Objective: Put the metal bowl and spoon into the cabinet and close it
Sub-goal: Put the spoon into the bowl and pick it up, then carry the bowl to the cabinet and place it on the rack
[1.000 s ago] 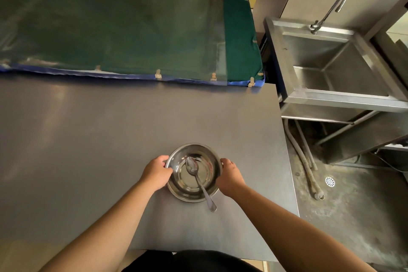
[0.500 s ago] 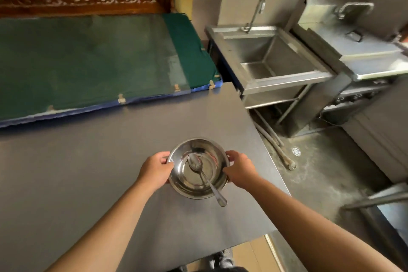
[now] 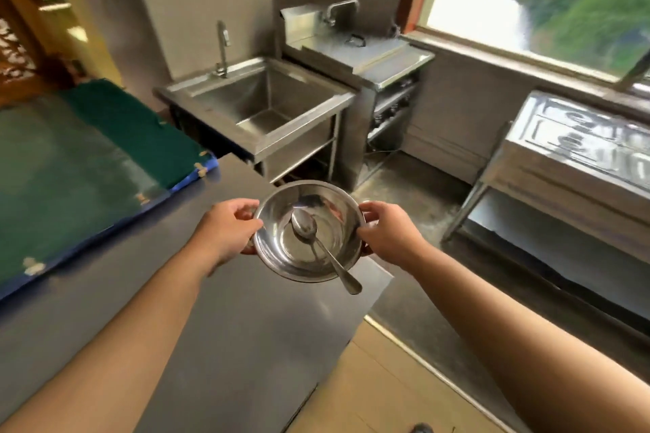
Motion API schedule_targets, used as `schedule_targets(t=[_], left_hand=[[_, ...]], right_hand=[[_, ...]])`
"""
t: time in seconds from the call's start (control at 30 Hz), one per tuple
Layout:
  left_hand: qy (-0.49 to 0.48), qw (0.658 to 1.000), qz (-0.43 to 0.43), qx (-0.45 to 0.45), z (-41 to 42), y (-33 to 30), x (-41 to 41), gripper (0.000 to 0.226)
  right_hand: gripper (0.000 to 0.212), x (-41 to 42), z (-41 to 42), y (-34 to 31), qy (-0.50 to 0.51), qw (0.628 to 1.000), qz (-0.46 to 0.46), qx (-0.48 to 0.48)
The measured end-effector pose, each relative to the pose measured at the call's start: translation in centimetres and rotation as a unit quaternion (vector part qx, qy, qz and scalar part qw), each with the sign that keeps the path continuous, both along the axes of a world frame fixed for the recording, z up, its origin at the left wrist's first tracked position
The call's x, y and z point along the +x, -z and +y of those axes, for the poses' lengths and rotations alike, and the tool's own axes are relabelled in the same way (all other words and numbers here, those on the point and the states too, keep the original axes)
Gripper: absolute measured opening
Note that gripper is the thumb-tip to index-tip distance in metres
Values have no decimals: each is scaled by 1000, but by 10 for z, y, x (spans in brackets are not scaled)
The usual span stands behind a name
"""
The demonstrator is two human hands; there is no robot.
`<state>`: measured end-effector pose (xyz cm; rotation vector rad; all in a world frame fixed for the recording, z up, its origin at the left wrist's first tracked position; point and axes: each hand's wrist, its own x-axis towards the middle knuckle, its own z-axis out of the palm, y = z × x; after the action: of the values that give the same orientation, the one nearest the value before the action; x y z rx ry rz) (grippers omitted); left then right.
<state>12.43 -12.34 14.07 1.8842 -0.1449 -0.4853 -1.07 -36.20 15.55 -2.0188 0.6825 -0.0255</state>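
Observation:
The round metal bowl (image 3: 281,221) is held up in the air above the right corner of the grey table (image 3: 211,327). A metal spoon (image 3: 318,244) lies inside it, its handle sticking out over the near rim. My left hand (image 3: 228,228) grips the bowl's left rim and my right hand (image 3: 390,235) grips its right rim. No cabinet can be clearly told apart in this view.
A steel sink (image 3: 260,105) with a tap stands beyond the table. A steel counter unit (image 3: 369,56) sits to its right. Under the window at the right stands a steel table (image 3: 577,151) with a lower shelf. A green mat (image 3: 88,158) lies at the left.
The bowl with the spoon has been lifted off the table in both hands. My view has swung right, bringing the window and the steel table into sight.

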Motion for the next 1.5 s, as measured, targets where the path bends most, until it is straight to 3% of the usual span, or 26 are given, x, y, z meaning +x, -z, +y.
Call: schedule_targets(t=[0.37, 0.7, 1.07, 1.5], left_hand=[[202, 978, -22, -38, -230, -48, -79, 31], [362, 931, -24, -47, -457, -70, -247, 26], [514, 855, -13, -61, -638, -89, -424, 27], [690, 721, -26, -55, -870, -81, -584, 25]], right_hand=[[39, -160, -167, -39, 199, 978, -51, -25], [37, -368, -332, -57, 347, 933, -67, -75], [30, -570, -432, -62, 514, 851, -86, -70], [32, -718, -544, -53, 676, 727, -103, -59]])
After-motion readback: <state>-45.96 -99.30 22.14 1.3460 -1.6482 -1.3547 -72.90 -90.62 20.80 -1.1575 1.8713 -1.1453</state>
